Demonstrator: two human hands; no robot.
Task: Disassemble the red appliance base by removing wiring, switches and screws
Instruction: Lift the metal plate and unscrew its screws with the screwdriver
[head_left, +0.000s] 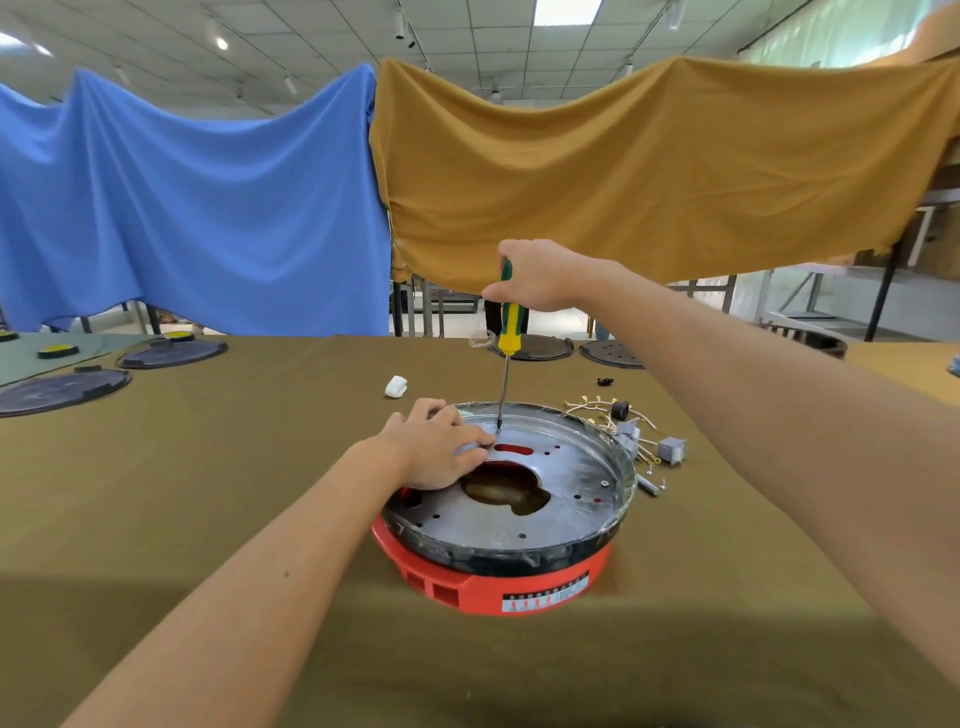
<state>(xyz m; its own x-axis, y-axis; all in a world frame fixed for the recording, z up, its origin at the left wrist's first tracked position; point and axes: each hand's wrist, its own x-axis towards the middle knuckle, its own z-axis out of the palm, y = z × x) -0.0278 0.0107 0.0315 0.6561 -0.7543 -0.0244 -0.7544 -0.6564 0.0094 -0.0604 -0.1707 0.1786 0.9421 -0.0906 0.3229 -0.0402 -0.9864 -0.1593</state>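
The red appliance base (483, 584) lies on the olive table, its grey metal plate (561, 486) facing up with a large cut-out in the middle. My left hand (434, 449) presses flat on the plate's far left part, fingers spread. My right hand (535, 275) grips the top of a yellow-green screwdriver (510, 322), held upright. Its tip touches the plate near the far rim, just right of my left fingertips. Removed wiring with grey switches (639, 436) lies on the cloth right of the base. Loose screws (655, 475) lie beside them.
A small white part (396, 386) sits behind the base. Dark round plates lie at the far left (62, 389) (171, 353) and far middle (535, 347) (610, 353). Blue and mustard cloths hang behind the table (208, 519).
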